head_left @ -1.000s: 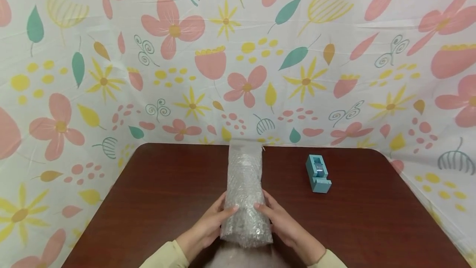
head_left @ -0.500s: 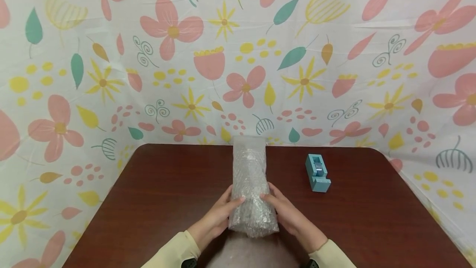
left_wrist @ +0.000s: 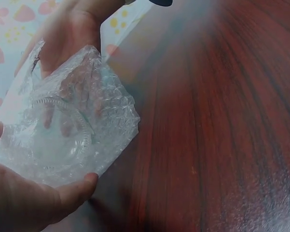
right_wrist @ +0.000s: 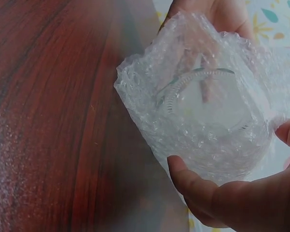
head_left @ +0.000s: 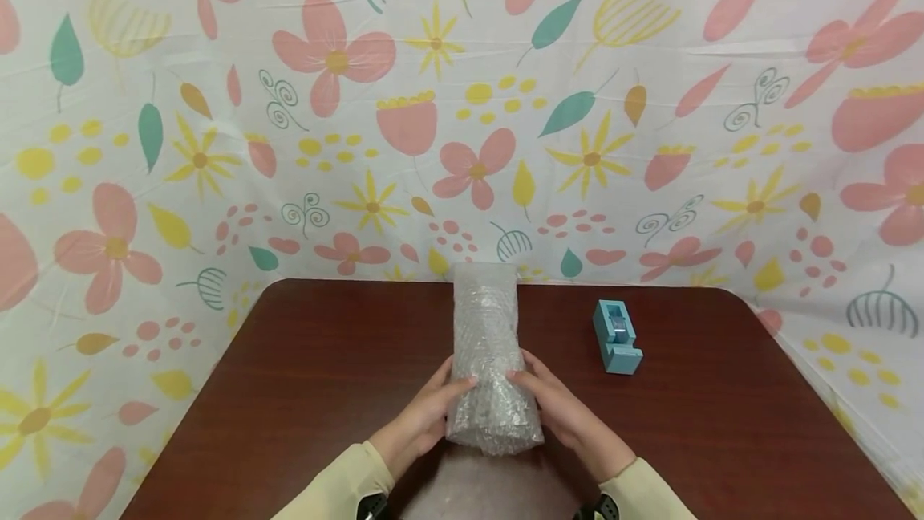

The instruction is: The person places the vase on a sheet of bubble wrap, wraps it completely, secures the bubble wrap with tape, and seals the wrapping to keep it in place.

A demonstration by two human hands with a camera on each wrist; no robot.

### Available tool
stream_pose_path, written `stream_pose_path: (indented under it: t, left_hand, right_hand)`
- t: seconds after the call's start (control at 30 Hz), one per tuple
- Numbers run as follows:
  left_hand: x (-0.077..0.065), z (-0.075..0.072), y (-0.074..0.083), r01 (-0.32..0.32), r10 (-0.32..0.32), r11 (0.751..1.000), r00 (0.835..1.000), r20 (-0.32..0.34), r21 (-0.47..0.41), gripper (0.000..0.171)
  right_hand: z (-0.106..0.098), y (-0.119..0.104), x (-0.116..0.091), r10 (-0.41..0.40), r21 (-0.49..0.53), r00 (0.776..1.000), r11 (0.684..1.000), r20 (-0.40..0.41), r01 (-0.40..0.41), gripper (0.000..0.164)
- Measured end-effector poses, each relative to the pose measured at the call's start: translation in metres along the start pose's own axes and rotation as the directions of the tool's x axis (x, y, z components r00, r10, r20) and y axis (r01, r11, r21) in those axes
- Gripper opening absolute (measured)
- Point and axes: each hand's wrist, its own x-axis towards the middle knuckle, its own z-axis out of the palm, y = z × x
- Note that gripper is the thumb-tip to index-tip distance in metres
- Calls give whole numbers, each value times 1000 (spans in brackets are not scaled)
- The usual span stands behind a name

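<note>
In the head view a long bundle of bubble wrap (head_left: 487, 343) points away from me over the middle of the table. My left hand (head_left: 421, 416) grips its left side and my right hand (head_left: 570, 417) its right side, thumbs on top near the close end. Through the wrap's folded end in the left wrist view, a round clear glass base (left_wrist: 62, 130) with a ridged edge shows. The right wrist view has the same glass (right_wrist: 207, 99) inside the layers, fingers of both hands around the wrap. The rest of the glass is hidden.
A light blue tape dispenser (head_left: 617, 339) stands at the right rear of the dark red-brown table (head_left: 318, 359). Behind and at both sides hangs a flower-patterned cloth (head_left: 476, 103). Below the bundle the tabletop shows a pale reflection.
Both hands have moved the bundle slightly right and away from me, mostly in the first half second. The grip looks the same, and the tape dispenser has not moved.
</note>
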Motion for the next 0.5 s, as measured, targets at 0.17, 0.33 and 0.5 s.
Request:
stream_pose_path:
  t: [0.17, 0.33, 0.5]
  left_hand:
    - [0, 0, 4, 18, -17, 999, 999, -30, 39, 89]
    - [2, -4, 9, 11, -6, 995, 999, -44, 98, 87]
    - [-2, -18, 12, -14, 32, 963, 997, -64, 269, 77]
  right_hand:
    - [0, 0, 1, 6, -1, 1000, 1000, -3, -6, 78]
    - [1, 1, 5, -11, 10, 1000, 1000, 1, 11, 79]
    - [0, 3, -1, -19, -2, 999, 1000, -27, 19, 78]
